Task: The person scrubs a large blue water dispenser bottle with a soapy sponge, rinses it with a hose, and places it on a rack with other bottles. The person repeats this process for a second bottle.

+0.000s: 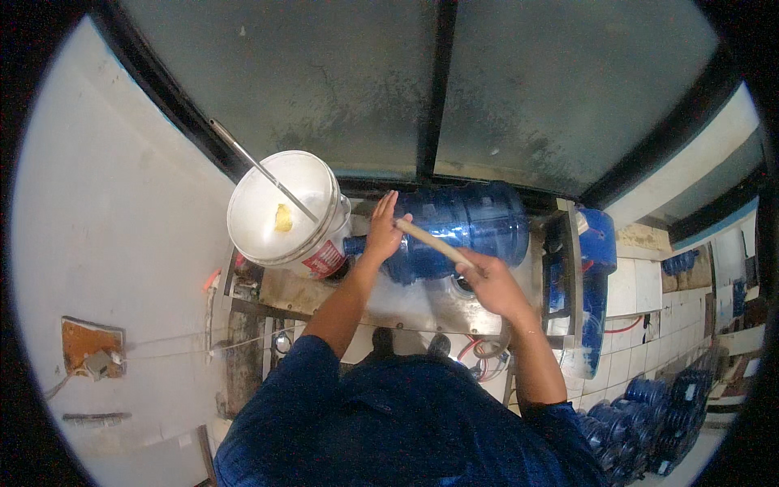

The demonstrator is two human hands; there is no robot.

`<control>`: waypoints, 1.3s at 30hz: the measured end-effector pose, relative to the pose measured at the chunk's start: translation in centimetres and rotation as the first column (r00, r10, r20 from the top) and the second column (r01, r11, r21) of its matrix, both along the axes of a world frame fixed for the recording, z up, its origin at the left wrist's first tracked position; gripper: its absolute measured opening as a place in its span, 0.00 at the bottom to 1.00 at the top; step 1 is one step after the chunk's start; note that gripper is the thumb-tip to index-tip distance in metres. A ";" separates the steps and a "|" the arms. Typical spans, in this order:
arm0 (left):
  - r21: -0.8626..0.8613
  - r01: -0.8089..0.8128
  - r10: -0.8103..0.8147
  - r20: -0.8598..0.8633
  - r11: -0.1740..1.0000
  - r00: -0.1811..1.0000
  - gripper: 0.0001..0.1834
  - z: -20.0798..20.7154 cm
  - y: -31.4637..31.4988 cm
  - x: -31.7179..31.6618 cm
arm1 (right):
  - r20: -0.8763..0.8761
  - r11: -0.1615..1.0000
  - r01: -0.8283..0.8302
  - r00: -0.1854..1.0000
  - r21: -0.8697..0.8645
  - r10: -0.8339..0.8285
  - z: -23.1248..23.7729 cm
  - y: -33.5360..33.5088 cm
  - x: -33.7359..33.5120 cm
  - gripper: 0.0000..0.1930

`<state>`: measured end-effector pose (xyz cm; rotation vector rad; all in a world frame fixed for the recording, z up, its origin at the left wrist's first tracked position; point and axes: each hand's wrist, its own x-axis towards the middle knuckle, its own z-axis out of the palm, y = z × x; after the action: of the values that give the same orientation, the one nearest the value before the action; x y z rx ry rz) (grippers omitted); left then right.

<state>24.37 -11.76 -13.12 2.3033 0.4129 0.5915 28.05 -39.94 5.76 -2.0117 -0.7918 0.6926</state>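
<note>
A blue water jug (454, 213) lies on its side on the metal counter, its neck toward the left. My left hand (385, 231) is against the jug's neck end with its fingers stretched out, the thumb close to the tip of a beige hose (434, 242). Whether the thumb touches the hose, I cannot tell. My right hand (492, 282) is closed around the hose, which slants across the front of the jug. More of the hose hangs below the right wrist.
Left of the jug stands a white bucket (258, 191) with a metal rod (260, 169) leaning in it and a yellow piece (282, 217) inside. A metal counter (389, 304) lies beneath. Several blue jugs (641, 422) stand at the lower right. Dark-framed glass panels (349, 89) rise behind.
</note>
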 end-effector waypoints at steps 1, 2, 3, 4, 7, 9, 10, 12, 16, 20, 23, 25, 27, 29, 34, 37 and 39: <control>-0.056 0.084 -0.080 0.076 0.995 0.994 0.43 -0.5 0.9 -1.0 | -0.015 0.999 -0.035 0.999 0.031 0.035 -0.2 0.8 -0.3 0.21; -0.105 0.172 -0.155 0.156 0.979 0.976 0.46 -1.0 1.6 -1.8 | -0.035 0.998 -0.033 0.999 -0.055 0.031 0.4 1.3 -0.6 0.22; -0.064 0.214 -0.204 0.128 0.975 0.970 0.50 -0.1 1.5 -2.2 | -0.012 0.998 -0.040 0.999 -0.051 0.039 0.0 1.3 -0.5 0.22; -0.024 0.257 -0.253 0.095 0.966 0.963 0.55 1.6 1.1 -3.0 | 0.007 0.998 -0.047 0.999 -0.046 0.047 -0.7 1.2 -0.5 0.22; 0.039 0.307 -0.306 -0.017 0.951 0.952 0.69 2.6 1.6 -4.5 | -0.030 0.998 -0.037 0.999 -0.047 0.035 -0.9 1.2 -0.3 0.20; -0.010 0.323 -0.320 -0.161 0.946 0.934 0.76 2.4 2.4 -5.6 | -0.037 0.999 -0.001 0.999 -0.049 -0.001 -0.6 0.6 0.0 0.20; -0.070 0.327 -0.334 -0.264 0.942 0.905 0.79 1.8 3.2 -6.4 | -0.017 0.999 0.026 0.999 -0.046 -0.027 -0.6 0.1 0.2 0.20; -0.090 0.349 -0.351 -0.447 0.933 0.823 0.78 -0.5 5.0 -7.3 | 0.025 0.997 0.069 0.997 -0.042 -0.068 -0.7 -1.2 1.0 0.20; -0.234 0.372 -0.396 -0.797 0.898 0.455 0.57 -2.2 6.3 -5.7 | 0.067 0.984 0.178 0.982 -0.017 -0.177 -2.1 -4.7 3.0 0.21; -0.317 0.245 -0.399 -0.781 0.916 0.481 0.38 -10.0 8.8 -6.3 | 0.102 0.967 0.256 0.962 -0.003 -0.255 -4.1 -8.4 5.1 0.21; 0.060 0.216 -0.099 -0.751 0.974 0.653 0.29 -5.0 5.6 -5.8 | 0.073 0.922 0.384 0.922 -0.046 -0.380 -3.6 -10.6 4.7 0.21; 0.231 0.133 0.062 -0.680 0.964 0.731 0.26 -2.4 4.7 -6.0 | 0.016 0.896 0.430 0.902 -0.106 -0.431 -3.7 -12.6 5.5 0.21; 0.232 0.043 0.103 -0.580 0.972 0.808 0.28 -3.8 5.6 -5.8 | 0.105 0.890 0.455 0.886 -0.012 -0.451 -5.4 -14.5 6.2 0.22; 0.005 0.189 -0.133 -0.692 0.982 0.710 0.31 -4.1 7.1 -4.6 | 0.111 0.873 0.486 0.867 0.023 -0.486 -6.0 -15.9 6.9 0.23; -0.732 -0.054 -0.209 -0.263 0.679 0.942 0.37 0.4 6.1 -1.2 | 0.139 0.854 0.514 0.854 -0.084 -0.501 -4.8 -16.2 6.1 0.22; -0.611 -0.161 -0.015 -0.273 0.775 0.962 0.38 3.0 2.3 1.4 | 0.096 0.911 0.404 0.913 -0.079 -0.396 -2.6 -12.5 3.9 0.21; -0.216 -0.224 0.127 -0.387 0.950 0.913 0.39 1.6 0.7 3.2 | 0.064 0.959 0.280 0.959 -0.038 -0.277 -2.4 -9.5 2.8 0.21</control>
<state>27.60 -11.09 -11.56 2.1336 0.8364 0.1666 30.82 -49.46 3.40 -2.1406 -0.5126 0.4951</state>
